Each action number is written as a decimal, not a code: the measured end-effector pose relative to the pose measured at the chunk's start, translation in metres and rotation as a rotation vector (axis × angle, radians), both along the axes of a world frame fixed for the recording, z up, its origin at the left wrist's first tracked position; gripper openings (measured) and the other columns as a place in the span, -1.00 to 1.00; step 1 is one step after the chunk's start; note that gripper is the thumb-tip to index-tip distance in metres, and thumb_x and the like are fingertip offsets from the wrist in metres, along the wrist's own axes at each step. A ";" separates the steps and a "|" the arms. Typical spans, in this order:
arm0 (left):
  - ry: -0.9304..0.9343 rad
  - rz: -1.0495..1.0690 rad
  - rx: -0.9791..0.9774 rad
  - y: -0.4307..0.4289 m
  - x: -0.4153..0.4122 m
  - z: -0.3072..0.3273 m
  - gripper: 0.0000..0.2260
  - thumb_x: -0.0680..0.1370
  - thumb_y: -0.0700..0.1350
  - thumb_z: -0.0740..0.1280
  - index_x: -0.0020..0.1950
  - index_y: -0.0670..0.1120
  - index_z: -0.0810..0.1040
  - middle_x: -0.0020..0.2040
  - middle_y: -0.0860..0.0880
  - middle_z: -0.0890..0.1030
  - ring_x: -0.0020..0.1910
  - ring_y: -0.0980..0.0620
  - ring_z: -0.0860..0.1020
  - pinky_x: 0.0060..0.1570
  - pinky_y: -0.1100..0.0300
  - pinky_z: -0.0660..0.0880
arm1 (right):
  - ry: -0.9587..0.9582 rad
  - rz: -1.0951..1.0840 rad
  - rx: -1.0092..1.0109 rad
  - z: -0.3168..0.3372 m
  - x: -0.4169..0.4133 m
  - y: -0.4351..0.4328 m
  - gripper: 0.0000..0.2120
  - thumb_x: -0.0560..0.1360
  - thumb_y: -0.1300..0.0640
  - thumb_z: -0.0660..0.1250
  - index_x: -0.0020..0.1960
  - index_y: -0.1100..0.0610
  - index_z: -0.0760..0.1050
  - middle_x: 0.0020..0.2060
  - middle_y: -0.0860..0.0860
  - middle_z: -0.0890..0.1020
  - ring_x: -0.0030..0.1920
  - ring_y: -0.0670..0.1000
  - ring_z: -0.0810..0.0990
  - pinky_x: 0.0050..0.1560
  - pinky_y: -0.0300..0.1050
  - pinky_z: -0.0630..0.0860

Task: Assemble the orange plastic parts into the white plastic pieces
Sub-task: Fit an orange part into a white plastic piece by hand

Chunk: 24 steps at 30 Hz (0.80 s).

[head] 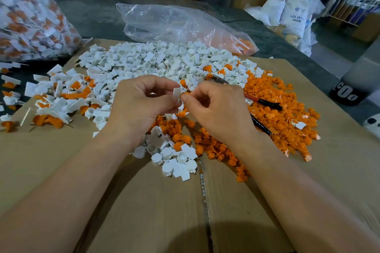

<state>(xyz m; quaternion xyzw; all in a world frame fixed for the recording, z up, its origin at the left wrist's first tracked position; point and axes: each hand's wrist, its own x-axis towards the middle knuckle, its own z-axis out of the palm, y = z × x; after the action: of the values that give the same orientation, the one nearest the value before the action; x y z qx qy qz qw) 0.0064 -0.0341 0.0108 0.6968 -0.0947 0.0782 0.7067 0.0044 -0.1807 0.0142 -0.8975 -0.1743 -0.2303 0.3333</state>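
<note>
My left hand (141, 104) pinches a small white plastic piece (176, 93) with a flat tab. My right hand (218, 109) pinches a small orange part (184, 95) right against that white piece, above the middle of the cardboard. A big heap of loose white pieces (164, 61) lies behind my hands. Loose orange parts (283, 113) spread to the right and under my hands. A small cluster of white pieces (174, 156) lies just below my wrists.
Flattened cardboard (144, 201) covers the table. Assembled white-and-orange pieces (59, 98) lie at the left, with a full clear bag (30, 16) of them behind. A nearly empty plastic bag (174, 22) lies at the back. Black-handled pliers (265, 104) rest among the orange parts.
</note>
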 end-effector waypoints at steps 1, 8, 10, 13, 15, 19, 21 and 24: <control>-0.001 0.009 -0.006 0.000 0.000 0.000 -0.79 0.38 -0.40 0.41 -0.21 -0.09 0.62 -0.37 -0.02 0.62 -0.34 0.03 0.62 -0.27 0.25 0.59 | 0.010 0.016 -0.014 0.000 0.000 0.000 -0.82 0.47 0.12 0.36 -0.26 0.20 0.57 -0.45 0.00 0.56 -0.43 -0.01 0.50 -0.38 -0.05 0.46; -0.036 -0.006 0.077 0.002 0.000 0.000 -0.83 0.37 -0.34 0.44 -0.20 -0.07 0.63 -0.37 -0.03 0.63 -0.33 0.02 0.61 -0.19 0.14 0.62 | -0.001 0.027 -0.045 -0.003 0.001 0.001 -0.81 0.46 0.16 0.33 -0.28 0.23 0.54 -0.46 0.04 0.54 -0.45 0.02 0.46 -0.41 -0.06 0.42; -0.081 0.002 0.151 0.000 -0.003 0.000 -0.83 0.39 -0.31 0.44 -0.20 -0.03 0.63 -0.30 -0.05 0.65 -0.33 0.03 0.60 -0.19 0.15 0.59 | 0.019 0.013 -0.048 -0.003 0.001 0.001 -0.79 0.46 0.16 0.33 -0.30 0.24 0.53 -0.47 0.06 0.53 -0.48 -0.01 0.42 -0.43 -0.08 0.38; -0.108 0.013 0.211 0.000 -0.004 0.000 -0.81 0.40 -0.30 0.45 -0.20 0.01 0.63 -0.29 0.00 0.65 -0.33 0.09 0.59 -0.19 0.18 0.58 | 0.108 0.009 0.019 -0.003 0.002 0.001 -0.78 0.45 0.17 0.33 -0.35 0.20 0.50 -0.49 0.06 0.54 -0.42 0.01 0.48 -0.39 -0.06 0.41; -0.106 0.013 0.228 0.000 -0.003 0.000 -0.80 0.40 -0.30 0.45 -0.19 0.02 0.64 -0.31 0.02 0.66 -0.33 0.11 0.60 -0.19 0.20 0.59 | 0.210 0.023 0.112 -0.001 0.003 0.000 -0.76 0.45 0.17 0.33 -0.39 0.14 0.46 -0.46 0.06 0.58 -0.40 0.02 0.55 -0.30 -0.06 0.51; -0.083 0.021 0.209 0.000 -0.003 -0.001 -0.83 0.40 -0.29 0.45 -0.18 0.00 0.64 -0.30 -0.04 0.66 -0.31 0.01 0.62 -0.19 0.18 0.61 | 0.209 0.024 0.137 -0.003 0.003 0.001 -0.76 0.48 0.12 0.33 -0.33 0.19 0.49 -0.45 0.04 0.57 -0.40 0.01 0.56 -0.30 -0.07 0.51; -0.048 0.028 0.130 0.001 -0.002 0.000 -0.87 0.40 -0.27 0.45 -0.17 -0.04 0.64 -0.29 -0.08 0.65 -0.32 0.00 0.64 -0.25 0.22 0.61 | 0.151 0.022 0.102 -0.004 0.002 0.004 -0.78 0.51 0.09 0.31 -0.27 0.17 0.49 -0.46 0.00 0.54 -0.41 -0.02 0.50 -0.34 -0.09 0.45; -0.026 0.048 0.062 0.000 -0.001 -0.001 -0.88 0.40 -0.26 0.45 -0.16 -0.05 0.64 -0.28 -0.10 0.66 -0.33 0.04 0.64 -0.26 0.29 0.59 | 0.145 0.060 0.100 -0.004 0.003 0.004 -0.82 0.54 0.10 0.26 -0.20 0.15 0.47 -0.43 -0.04 0.51 -0.33 0.01 0.54 -0.30 -0.07 0.45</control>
<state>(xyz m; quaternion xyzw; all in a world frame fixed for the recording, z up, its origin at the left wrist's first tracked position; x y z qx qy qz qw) 0.0056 -0.0340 0.0099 0.7195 -0.0896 0.1012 0.6813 0.0070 -0.1765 0.0106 -0.8885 -0.1647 -0.1633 0.3960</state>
